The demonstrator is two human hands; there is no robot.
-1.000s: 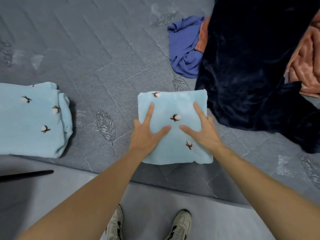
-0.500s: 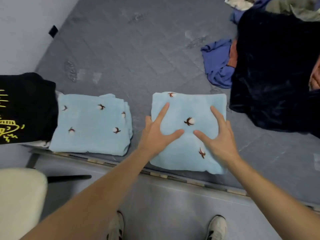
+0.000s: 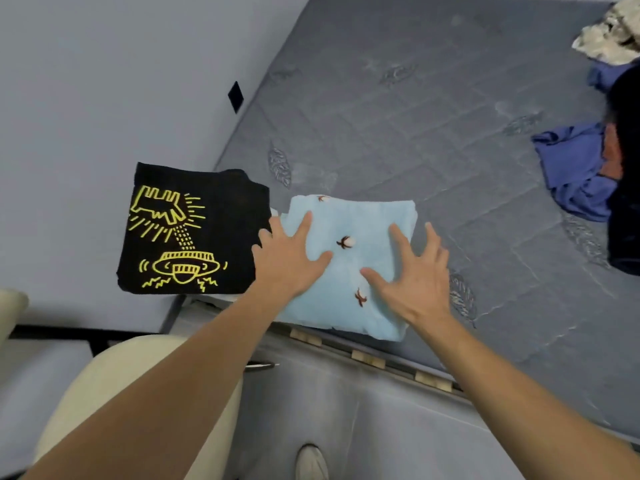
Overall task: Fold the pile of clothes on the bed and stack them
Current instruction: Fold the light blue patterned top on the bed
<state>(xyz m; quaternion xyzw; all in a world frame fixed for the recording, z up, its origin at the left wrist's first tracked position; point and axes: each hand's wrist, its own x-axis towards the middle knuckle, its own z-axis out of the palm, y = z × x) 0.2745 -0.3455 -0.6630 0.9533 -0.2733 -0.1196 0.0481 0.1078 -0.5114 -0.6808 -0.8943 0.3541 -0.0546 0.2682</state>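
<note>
Left hand point(image 3: 289, 261) and right hand point(image 3: 414, 275) flat, fingers spread, on folded blue garment point(image 3: 349, 268), likely seating it beside black shirt point(image 3: 194, 230)

No words, brand names or numbers can be read anywhere. The only marking is a yellow line drawing on the folded black shirt point(image 3: 194, 230), just left of the left hand point(image 3: 287, 261): a pictorial print of a saucer-like shape with rays, without letters.
</note>
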